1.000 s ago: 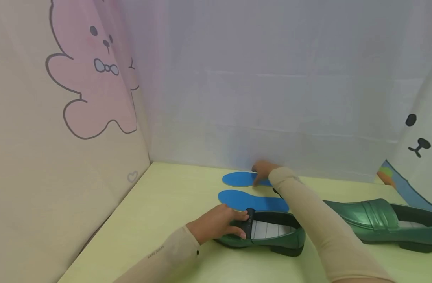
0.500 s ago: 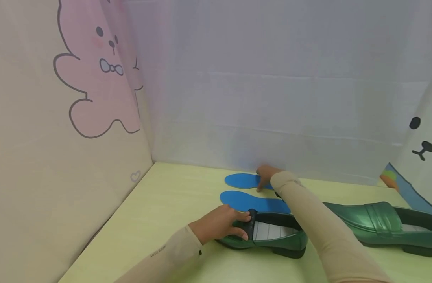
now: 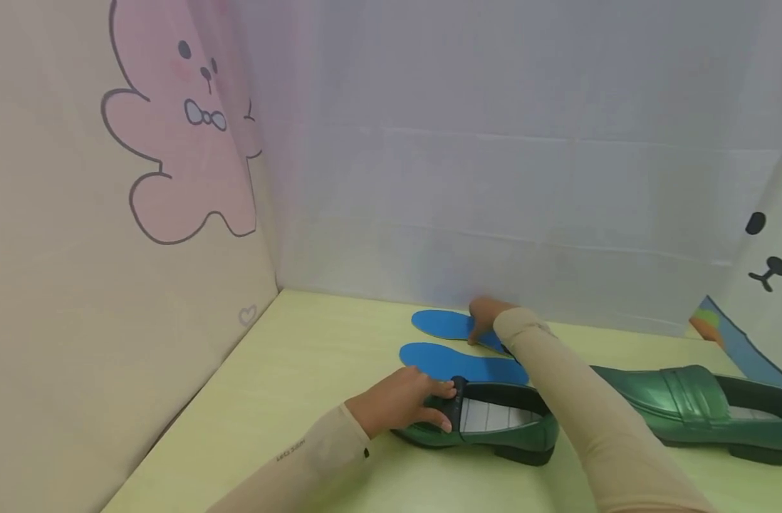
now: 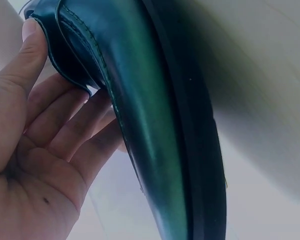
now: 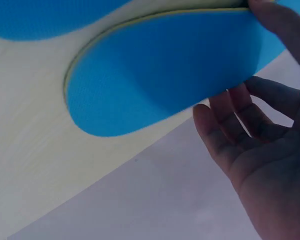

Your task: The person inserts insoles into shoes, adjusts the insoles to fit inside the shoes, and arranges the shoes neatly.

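Note:
My left hand (image 3: 400,404) grips the near green loafer (image 3: 513,442) at its strap, thumb and fingers at the dark edge of the opening. In the left wrist view the thumb (image 4: 32,37) lies on that edge, with the fingers on the far side. A striped white lining shows inside the shoe. At the back, my right hand (image 3: 487,317) holds the far blue insole (image 3: 442,324) across its width. The right wrist view has the thumb at one long edge of this insole (image 5: 160,70) and the fingertips at the other. Another blue insole (image 3: 455,362) lies just behind the near loafer.
To the right stands a second green loafer (image 3: 679,406), partly behind my right sleeve (image 3: 596,420). A pale yellow table (image 3: 314,342) carries everything. Pale cloth (image 3: 493,178) hangs along its back edge, and printed cloth (image 3: 186,157) with a pink bear covers the left side.
The far insole has turned slightly, its right part now angled nearer to me under the right hand. The left hand keeps its grip on the loafer; the head view has shifted a little.

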Demonstrator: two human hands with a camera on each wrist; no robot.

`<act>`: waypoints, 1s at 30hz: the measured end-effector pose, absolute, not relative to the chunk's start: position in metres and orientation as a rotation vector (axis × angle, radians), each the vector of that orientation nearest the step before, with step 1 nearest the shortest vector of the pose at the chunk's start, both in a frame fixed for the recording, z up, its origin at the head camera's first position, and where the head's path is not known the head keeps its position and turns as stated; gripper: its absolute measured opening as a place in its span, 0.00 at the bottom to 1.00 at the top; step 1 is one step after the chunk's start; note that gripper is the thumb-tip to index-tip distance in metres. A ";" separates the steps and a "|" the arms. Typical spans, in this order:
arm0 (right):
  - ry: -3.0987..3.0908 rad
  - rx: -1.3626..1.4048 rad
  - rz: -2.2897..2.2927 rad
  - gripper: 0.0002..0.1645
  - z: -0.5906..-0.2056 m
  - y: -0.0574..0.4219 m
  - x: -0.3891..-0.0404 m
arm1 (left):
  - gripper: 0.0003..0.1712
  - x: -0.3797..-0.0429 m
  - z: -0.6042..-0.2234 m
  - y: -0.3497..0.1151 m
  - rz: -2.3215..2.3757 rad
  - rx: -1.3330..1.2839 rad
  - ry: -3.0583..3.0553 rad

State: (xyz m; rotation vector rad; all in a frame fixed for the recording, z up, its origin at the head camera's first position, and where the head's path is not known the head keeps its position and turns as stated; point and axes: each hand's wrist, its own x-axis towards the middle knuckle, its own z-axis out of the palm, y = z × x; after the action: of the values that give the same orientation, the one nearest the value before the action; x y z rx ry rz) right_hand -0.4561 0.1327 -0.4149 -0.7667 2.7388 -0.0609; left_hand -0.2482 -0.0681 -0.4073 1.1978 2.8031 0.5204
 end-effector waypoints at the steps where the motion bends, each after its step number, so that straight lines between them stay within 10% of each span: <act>1: 2.742 -0.768 -0.060 0.35 -0.415 0.134 -0.456 | 0.36 -0.249 -0.408 -0.067 0.519 1.197 2.803; 30: 2.829 -0.971 -0.082 0.20 -0.361 0.172 -0.432 | 0.35 -0.249 -0.401 -0.065 0.471 1.144 2.815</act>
State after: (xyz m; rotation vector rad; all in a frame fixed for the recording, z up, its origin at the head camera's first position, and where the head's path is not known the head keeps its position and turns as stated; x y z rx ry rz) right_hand -0.4318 0.1716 -0.3612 -0.9705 2.8292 -0.0821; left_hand -0.2490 -0.0653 -0.4009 1.1441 2.8153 0.4714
